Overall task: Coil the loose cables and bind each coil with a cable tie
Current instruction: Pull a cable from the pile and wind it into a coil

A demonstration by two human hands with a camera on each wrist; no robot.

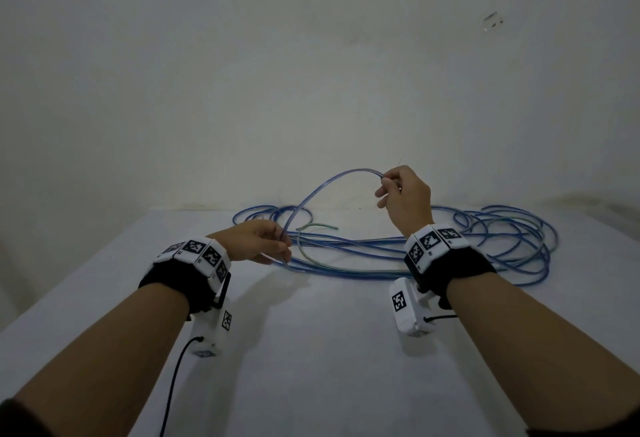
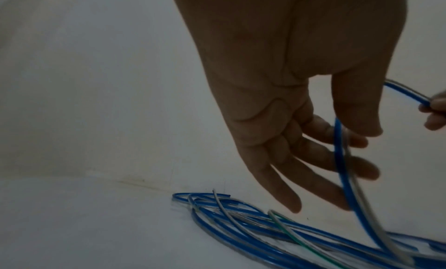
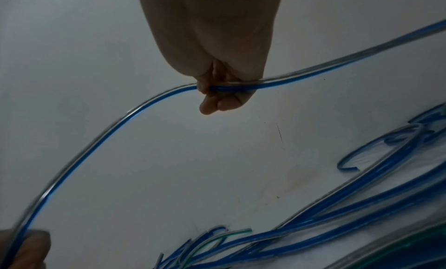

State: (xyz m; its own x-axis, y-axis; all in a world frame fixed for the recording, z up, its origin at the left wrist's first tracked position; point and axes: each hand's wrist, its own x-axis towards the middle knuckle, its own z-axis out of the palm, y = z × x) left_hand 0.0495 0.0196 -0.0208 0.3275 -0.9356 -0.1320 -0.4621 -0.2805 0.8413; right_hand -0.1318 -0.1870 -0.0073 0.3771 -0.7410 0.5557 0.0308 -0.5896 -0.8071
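Note:
A long blue-and-clear cable (image 1: 311, 194) rises in an arc off the white table (image 1: 311, 350). My right hand (image 1: 386, 183) is raised and pinches the top of the arc; the right wrist view shows the cable (image 3: 96, 137) running under its curled fingers (image 3: 217, 101). My left hand (image 1: 285, 246) is lower and to the left, holding the same strand between thumb and fingers (image 2: 313, 158) just above the table. The rest lies in a loose tangle (image 1: 502, 246) at the back right. A green-striped cable (image 1: 318, 226) lies among the strands. No cable tie is visible.
A plain wall (image 1: 311, 73) stands right behind the table's far edge. Straight cable strands (image 1: 346, 249) run across the table between my two hands. White camera units hang under both wrists, and a black lead (image 1: 175, 377) trails from the left one.

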